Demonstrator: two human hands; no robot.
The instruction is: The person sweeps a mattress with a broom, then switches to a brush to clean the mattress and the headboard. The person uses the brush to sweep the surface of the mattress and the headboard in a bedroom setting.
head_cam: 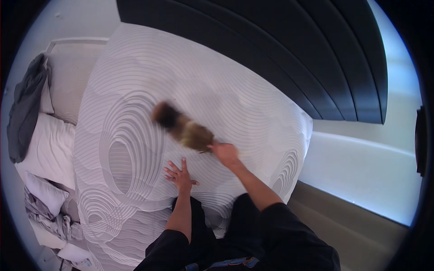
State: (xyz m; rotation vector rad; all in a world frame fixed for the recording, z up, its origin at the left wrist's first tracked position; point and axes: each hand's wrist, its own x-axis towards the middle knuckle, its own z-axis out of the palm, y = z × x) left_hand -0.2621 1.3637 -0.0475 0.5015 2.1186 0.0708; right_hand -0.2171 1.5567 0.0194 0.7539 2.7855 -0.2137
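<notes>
My right hand (pixel 225 153) grips the near end of a brown and tan duster (pixel 190 132). It looks bristly or feathery, with a dark band toward its far end, and motion blurs its outline. The duster is over the bare white-and-grey patterned mattress (pixel 217 88); contact with the fabric cannot be made out. My left hand (pixel 180 176) is spread palm down on the mattress, holding nothing, fingers apart. My knees in dark trousers rest on the mattress below my hands.
A black padded headboard (pixel 264 44) borders the mattress at the top. On the left lie white bedding (pixel 54 145), a dark grey cloth (pixel 25 111), a pillow (pixel 45 191) and crumpled grey fabric (pixel 62 225). A pale wall (pixel 356 145) stands to the right above a brownish floor (pixel 339 216).
</notes>
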